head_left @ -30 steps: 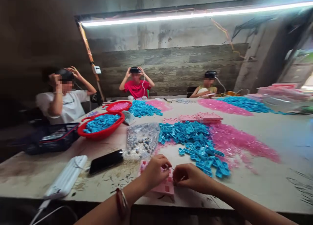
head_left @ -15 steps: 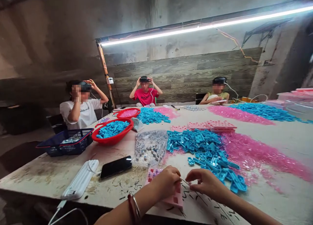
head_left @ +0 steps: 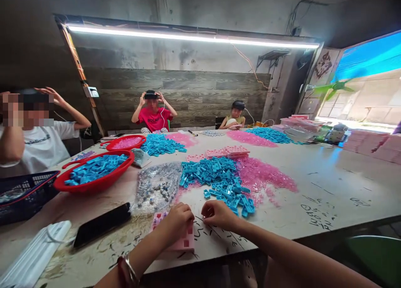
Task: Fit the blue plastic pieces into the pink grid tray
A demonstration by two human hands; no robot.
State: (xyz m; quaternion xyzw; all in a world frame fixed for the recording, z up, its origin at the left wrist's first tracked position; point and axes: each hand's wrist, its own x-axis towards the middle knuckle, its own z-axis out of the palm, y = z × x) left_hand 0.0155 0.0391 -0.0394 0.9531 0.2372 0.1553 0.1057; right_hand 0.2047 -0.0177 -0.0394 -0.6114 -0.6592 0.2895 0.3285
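Note:
My left hand [head_left: 181, 219] rests over a pink tray [head_left: 187, 243] with square holes. Its fingers are pinched together, and whatever they hold is too small or hidden to make out. Small purplish pieces sit in the tray's far left holes. To the right of the tray, just above the table, my right hand [head_left: 221, 215] has thumb and fingertips curled together; I cannot make out what is between them. A small gap separates the two hands. Beyond them lies a heap of blue plastic pieces [head_left: 209, 173], with a clear bag of small parts [head_left: 156, 188] at its left.
A black phone [head_left: 102, 226], a white power bank [head_left: 37, 252], a red basket of blue pieces [head_left: 94, 188] and a dark blue basket [head_left: 28, 196] stand left. Pink clear bits [head_left: 266, 177] spread right of the blue heap. Several people sit across the table [head_left: 282, 213].
My view has swung to the right, bringing a window and a green fan into sight. A thin dark strand seen between my hands before no longer shows clearly. Both hands stay close by the tray.

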